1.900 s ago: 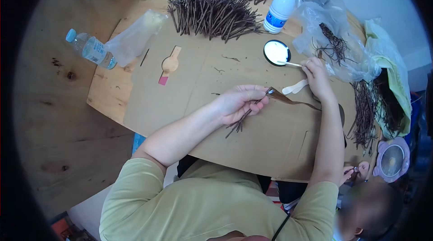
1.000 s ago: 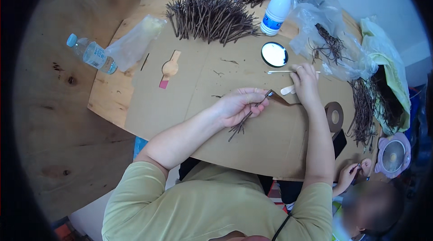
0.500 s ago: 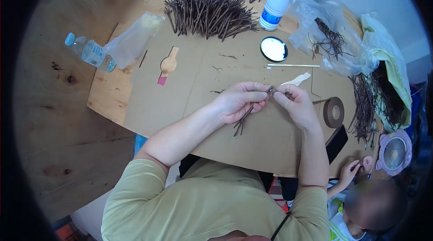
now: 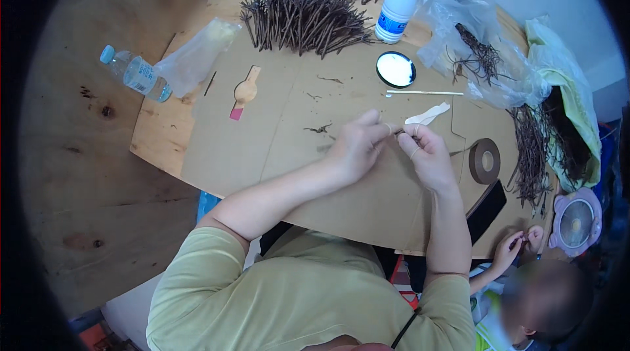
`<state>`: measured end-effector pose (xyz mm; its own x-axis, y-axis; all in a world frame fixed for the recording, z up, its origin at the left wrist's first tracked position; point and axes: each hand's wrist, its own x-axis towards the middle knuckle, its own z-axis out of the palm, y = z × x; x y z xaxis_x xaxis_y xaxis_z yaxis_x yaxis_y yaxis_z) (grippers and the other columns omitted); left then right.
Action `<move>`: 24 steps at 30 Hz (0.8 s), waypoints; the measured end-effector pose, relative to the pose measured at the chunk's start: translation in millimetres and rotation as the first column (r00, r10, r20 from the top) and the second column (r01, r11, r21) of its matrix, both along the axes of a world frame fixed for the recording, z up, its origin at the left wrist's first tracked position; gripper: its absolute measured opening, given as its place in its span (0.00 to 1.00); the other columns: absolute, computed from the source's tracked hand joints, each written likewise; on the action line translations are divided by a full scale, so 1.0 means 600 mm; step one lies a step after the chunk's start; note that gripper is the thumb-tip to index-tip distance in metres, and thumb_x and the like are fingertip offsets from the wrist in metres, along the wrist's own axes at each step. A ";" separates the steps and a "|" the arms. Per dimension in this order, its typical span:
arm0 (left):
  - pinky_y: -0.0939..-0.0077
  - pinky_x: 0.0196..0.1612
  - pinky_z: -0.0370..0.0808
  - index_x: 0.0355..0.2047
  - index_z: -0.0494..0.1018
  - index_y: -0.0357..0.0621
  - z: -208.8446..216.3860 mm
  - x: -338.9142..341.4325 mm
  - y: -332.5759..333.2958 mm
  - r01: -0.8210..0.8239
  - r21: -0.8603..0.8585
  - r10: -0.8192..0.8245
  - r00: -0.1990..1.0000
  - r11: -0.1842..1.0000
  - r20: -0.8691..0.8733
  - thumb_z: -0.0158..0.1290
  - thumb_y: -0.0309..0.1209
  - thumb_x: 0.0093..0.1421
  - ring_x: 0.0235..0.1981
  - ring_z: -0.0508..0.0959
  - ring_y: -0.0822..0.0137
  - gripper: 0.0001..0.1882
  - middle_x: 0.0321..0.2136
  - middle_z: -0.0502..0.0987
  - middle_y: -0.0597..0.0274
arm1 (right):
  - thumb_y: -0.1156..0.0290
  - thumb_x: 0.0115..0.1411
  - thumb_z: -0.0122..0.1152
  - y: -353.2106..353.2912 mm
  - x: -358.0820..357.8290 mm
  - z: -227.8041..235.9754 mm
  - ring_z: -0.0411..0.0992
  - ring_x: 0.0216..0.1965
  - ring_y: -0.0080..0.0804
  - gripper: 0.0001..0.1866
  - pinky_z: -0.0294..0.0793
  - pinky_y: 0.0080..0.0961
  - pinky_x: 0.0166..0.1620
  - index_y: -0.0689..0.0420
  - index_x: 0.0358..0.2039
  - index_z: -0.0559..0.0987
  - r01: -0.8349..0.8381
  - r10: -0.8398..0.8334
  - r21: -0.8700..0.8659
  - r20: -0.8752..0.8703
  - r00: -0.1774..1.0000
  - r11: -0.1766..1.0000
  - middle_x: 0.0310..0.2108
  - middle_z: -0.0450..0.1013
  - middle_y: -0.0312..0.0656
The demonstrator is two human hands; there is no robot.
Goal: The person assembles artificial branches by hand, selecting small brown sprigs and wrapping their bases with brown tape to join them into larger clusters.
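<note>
Over the cardboard, my left hand (image 4: 359, 146) and my right hand (image 4: 428, 154) meet at the fingertips, both closed in a pinch. A small dark end of a thin brown stem (image 4: 399, 133) shows between them; the rest is hidden behind my left hand, whose back is turned up. Pale bands circle some of my fingers. Right of my right hand stands a roll of brown tape (image 4: 485, 161), with a strip leading off it toward that hand. A white piece of tissue or paper (image 4: 428, 114) lies just beyond my right fingertips.
Bundled brown stems (image 4: 305, 19) are heaped at the back. A white bottle (image 4: 398, 9), a round dish of white stuff (image 4: 396, 69) and a thin stick (image 4: 426, 93) stand or lie nearby. A phone (image 4: 486, 212), loose stems (image 4: 529, 154), a small fan (image 4: 577, 222) and another person's hands (image 4: 518, 244) are at right.
My left hand has rolled over, so its back now faces up and the stems that hung below it are out of sight. My right hand has barely moved.
</note>
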<state>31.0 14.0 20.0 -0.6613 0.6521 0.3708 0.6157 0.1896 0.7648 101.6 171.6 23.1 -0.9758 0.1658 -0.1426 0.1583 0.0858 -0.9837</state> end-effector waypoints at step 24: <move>0.82 0.30 0.70 0.34 0.69 0.40 0.034 -0.026 -0.011 -0.144 0.500 -0.453 0.266 0.854 0.851 0.51 0.21 0.52 0.24 0.71 0.74 0.07 0.27 0.71 0.65 | 0.74 0.52 0.56 0.003 0.020 0.017 0.68 0.29 0.30 0.22 0.67 0.25 0.36 0.65 0.48 0.66 -0.045 0.057 0.574 -0.003 0.998 0.817 0.28 0.68 0.42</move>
